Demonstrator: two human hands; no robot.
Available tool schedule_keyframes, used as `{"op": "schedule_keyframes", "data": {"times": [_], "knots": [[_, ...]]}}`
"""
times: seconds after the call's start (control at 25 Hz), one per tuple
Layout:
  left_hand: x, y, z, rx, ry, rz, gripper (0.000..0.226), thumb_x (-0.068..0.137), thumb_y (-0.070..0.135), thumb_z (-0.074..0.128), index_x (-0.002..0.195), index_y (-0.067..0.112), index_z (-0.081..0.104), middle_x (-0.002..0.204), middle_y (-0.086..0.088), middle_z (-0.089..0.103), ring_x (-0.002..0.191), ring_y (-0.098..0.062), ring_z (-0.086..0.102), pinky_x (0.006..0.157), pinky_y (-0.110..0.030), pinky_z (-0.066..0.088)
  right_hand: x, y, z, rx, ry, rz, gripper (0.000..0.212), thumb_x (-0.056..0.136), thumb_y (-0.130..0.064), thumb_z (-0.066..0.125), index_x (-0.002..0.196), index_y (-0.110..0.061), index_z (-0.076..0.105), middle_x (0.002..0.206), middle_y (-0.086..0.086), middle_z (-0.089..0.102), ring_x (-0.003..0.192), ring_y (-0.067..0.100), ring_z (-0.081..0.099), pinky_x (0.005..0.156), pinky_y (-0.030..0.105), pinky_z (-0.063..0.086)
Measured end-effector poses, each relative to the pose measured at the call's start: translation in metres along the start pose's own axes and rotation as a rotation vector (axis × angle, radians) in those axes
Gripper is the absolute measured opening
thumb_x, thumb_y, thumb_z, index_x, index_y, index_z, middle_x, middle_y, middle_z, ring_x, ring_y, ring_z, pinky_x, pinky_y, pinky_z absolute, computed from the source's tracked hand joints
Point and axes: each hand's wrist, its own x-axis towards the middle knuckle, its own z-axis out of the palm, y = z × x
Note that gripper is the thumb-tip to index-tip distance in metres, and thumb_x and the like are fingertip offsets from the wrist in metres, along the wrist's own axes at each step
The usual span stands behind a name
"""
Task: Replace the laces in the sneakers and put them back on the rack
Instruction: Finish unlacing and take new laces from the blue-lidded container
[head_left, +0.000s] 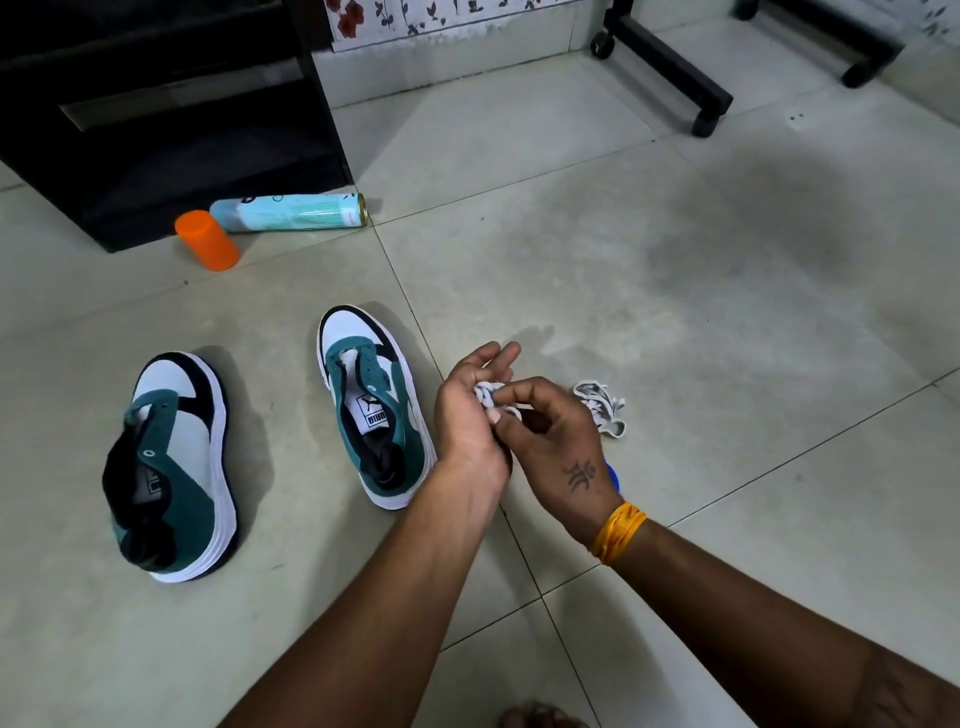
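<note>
Two teal, white and black sneakers stand unlaced on the tiled floor: one at the left, the other nearer the middle. Just right of the second sneaker, my left hand and my right hand meet around a bunched white lace. Both hands pinch it, and most of it is hidden between the fingers. A second white lace lies crumpled on the floor just beyond my right hand. The dark rack stands at the back left.
A light blue spray can lies on its side in front of the rack, with an orange cap beside it. A black wheeled stand is at the back right. A small blue object peeks out under my right wrist.
</note>
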Motion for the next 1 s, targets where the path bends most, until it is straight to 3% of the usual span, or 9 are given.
{"op": "schedule_keyframes", "data": {"times": [0.08, 0.2, 0.28, 0.4, 0.52, 0.6, 0.72, 0.88, 1.0], "knots": [[-0.002, -0.006, -0.002, 0.070, -0.003, 0.001, 0.025, 0.095, 0.016, 0.047, 0.108, 0.015, 0.069, 0.114, -0.004, 0.078, 0.110, -0.024, 0.070, 0.101, -0.041, 0.054, 0.002, 0.001, -0.004, 0.046, 0.007, 0.040, 0.017, 0.085, 0.004, 0.077, 0.096, -0.009, 0.075, 0.099, 0.004, 0.078, 0.093, 0.021, 0.076, 0.089, 0.044, 0.061], [-0.007, -0.012, -0.004, 0.204, -0.052, -0.011, 0.023, 0.100, 0.026, 0.049, 0.103, 0.015, 0.069, 0.110, -0.004, 0.072, 0.083, -0.019, 0.072, 0.073, -0.027, 0.058, 0.004, 0.000, -0.008, 0.121, 0.070, 0.076, 0.017, 0.080, 0.013, 0.075, 0.091, 0.000, 0.075, 0.090, 0.016, 0.077, 0.082, 0.026, 0.076, 0.076, 0.038, 0.062], [-0.008, -0.011, -0.006, 0.280, -0.072, 0.011, 0.027, 0.104, 0.035, 0.050, 0.102, 0.015, 0.069, 0.104, -0.005, 0.069, 0.078, -0.015, 0.071, 0.065, -0.022, 0.057, 0.006, -0.001, -0.011, 0.168, 0.113, 0.102, 0.015, 0.079, 0.016, 0.074, 0.090, 0.006, 0.074, 0.086, 0.019, 0.076, 0.073, 0.024, 0.072, 0.068, 0.032, 0.059], [-0.003, -0.012, -0.021, 0.428, -0.063, 0.150, 0.038, 0.103, 0.047, 0.050, 0.114, 0.017, 0.070, 0.112, -0.003, 0.075, 0.100, -0.019, 0.072, 0.086, -0.034, 0.056, 0.010, -0.001, -0.024, 0.191, 0.141, 0.122, 0.011, 0.081, 0.013, 0.075, 0.089, 0.006, 0.074, 0.081, 0.021, 0.075, 0.067, 0.026, 0.069, 0.067, 0.038, 0.060], [-0.003, -0.023, -0.043, 0.596, 0.008, 0.356, 0.035, 0.092, 0.026, 0.056, 0.124, 0.016, 0.066, 0.125, 0.001, 0.070, 0.120, -0.022, 0.064, 0.097, -0.038, 0.050, 0.015, 0.001, -0.046, 0.158, 0.176, 0.143, 0.010, 0.082, 0.011, 0.077, 0.087, 0.003, 0.074, 0.075, 0.017, 0.074, 0.062, 0.023, 0.066, 0.063, 0.033, 0.058], [0.000, -0.035, -0.058, 0.950, 0.005, 0.491, 0.057, 0.078, 0.018, 0.064, 0.135, 0.017, 0.058, 0.135, 0.001, 0.060, 0.127, -0.019, 0.054, 0.107, -0.037, 0.045, 0.015, 0.003, -0.058, 0.120, 0.167, 0.142, 0.010, 0.082, 0.009, 0.078, 0.087, 0.002, 0.075, 0.075, 0.015, 0.074, 0.062, 0.024, 0.067, 0.062, 0.033, 0.058], [0.011, -0.058, -0.071, 1.598, 0.006, 0.671, 0.082, 0.061, 0.035, 0.070, 0.140, 0.024, 0.050, 0.143, 0.002, 0.053, 0.132, -0.023, 0.047, 0.110, -0.041, 0.037, 0.011, 0.007, -0.068, 0.083, 0.157, 0.145, 0.011, 0.081, 0.011, 0.077, 0.086, 0.002, 0.075, 0.082, 0.019, 0.075, 0.065, 0.027, 0.067, 0.068, 0.039, 0.060], [0.020, -0.054, -0.064, 1.542, 0.039, 0.705, 0.062, 0.059, 0.041, 0.083, 0.115, 0.022, 0.064, 0.120, 0.000, 0.067, 0.112, -0.027, 0.060, 0.096, -0.039, 0.046, 0.006, 0.012, -0.068, 0.049, 0.130, 0.126, 0.016, 0.082, 0.012, 0.076, 0.083, -0.004, 0.076, 0.091, 0.019, 0.073, 0.068, 0.020, 0.068, 0.068, 0.035, 0.058], [0.013, -0.042, -0.054, 1.372, -0.043, 0.582, 0.055, 0.061, 0.044, 0.080, 0.110, 0.032, 0.058, 0.103, 0.009, 0.070, 0.096, -0.019, 0.067, 0.081, -0.042, 0.056, 0.005, 0.018, -0.064, -0.113, 0.133, 0.032, 0.023, 0.080, 0.005, 0.078, 0.080, -0.018, 0.078, 0.087, 0.002, 0.075, 0.075, 0.015, 0.070, 0.073, 0.033, 0.058]]}}
